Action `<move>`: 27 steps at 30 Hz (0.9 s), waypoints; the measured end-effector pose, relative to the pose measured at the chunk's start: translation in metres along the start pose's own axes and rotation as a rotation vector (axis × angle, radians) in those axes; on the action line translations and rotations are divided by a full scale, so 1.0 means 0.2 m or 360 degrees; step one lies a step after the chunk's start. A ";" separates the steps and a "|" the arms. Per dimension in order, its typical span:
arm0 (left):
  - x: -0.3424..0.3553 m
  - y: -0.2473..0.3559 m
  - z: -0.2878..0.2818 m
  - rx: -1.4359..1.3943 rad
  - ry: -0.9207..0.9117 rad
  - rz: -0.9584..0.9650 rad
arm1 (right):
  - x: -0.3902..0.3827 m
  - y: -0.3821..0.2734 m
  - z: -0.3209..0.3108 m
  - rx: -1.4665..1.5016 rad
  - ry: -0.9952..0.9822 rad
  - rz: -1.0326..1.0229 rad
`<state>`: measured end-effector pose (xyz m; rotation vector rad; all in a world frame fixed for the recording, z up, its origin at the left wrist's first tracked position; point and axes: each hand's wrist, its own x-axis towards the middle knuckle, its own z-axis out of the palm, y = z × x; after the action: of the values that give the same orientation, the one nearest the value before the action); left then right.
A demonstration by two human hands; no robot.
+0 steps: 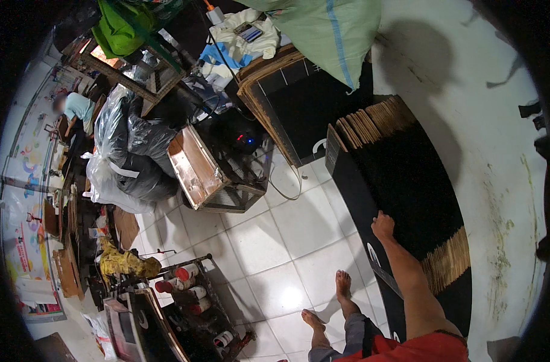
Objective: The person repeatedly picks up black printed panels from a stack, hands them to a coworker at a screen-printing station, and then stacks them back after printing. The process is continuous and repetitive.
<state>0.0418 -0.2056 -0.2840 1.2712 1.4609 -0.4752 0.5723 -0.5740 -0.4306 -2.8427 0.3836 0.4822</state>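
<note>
My right hand [382,225] is closed at the left edge of a long row of black-faced cardboard sheets [407,181]. Whatever its curled fingers may grip does not show. The sheets stand packed on edge along the wall, brown where their edges show at both ends. A black panel [350,192] with white marks runs along the row's left side, right beside the hand. My left hand is out of view.
More black cardboard [305,108] leans beyond the row, below a pale green sack [329,30]. A wooden mesh-sided box [214,175] stands on the tiles near plastic bags [142,151]. A rack of containers [193,289] is at lower left. Another person [79,108] works far left.
</note>
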 end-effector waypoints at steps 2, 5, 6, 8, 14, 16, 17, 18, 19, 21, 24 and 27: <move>0.00 0.00 0.00 -0.0031 0.0039 -0.0123 | -0.03 -0.01 -0.04 0.0034 0.0049 0.0015; 0.02 -0.02 0.02 -0.0028 0.0051 -0.0221 | -0.15 -0.04 -0.12 0.0335 0.0494 -0.0168; 0.04 -0.03 0.03 0.0023 0.0014 -0.0178 | -0.21 -0.05 -0.13 0.0324 0.0656 -0.0328; 0.10 -0.06 0.07 0.0067 -0.0054 -0.0146 | -0.39 -0.06 -0.11 0.0339 0.0796 -0.0440; 0.47 0.05 0.32 0.0760 -0.0449 -0.0041 | -1.23 -0.08 0.20 0.0370 -0.0544 -0.0218; 0.55 0.26 0.39 0.1162 -0.0623 0.0490 | -1.54 0.03 0.28 0.0525 -0.0564 -0.0283; 0.55 0.40 0.46 0.1367 -0.0634 0.0770 | -1.69 0.10 0.31 0.0560 -0.0583 -0.0306; 0.50 0.52 0.52 0.0941 -0.0622 0.0876 | -1.78 0.18 0.34 0.0533 -0.0719 -0.0325; 0.42 0.64 0.58 0.0601 -0.0631 0.0973 | -1.87 0.26 0.36 0.0499 -0.0919 -0.0091; 0.23 0.85 0.61 0.0241 -0.0688 0.1090 | -2.03 0.47 0.40 0.0372 -0.1119 0.0241; 0.02 0.94 0.50 0.0241 -0.0756 0.1405 | -2.27 0.73 0.48 0.0262 -0.0865 0.0473; 0.13 0.70 0.28 0.0225 -0.0771 0.1381 | -2.43 0.90 0.55 0.0127 -0.0807 0.0366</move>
<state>0.1935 -0.1927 -0.2784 1.6155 0.4003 -0.2611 0.0442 -0.6088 -0.3940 -2.4856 0.6082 1.1662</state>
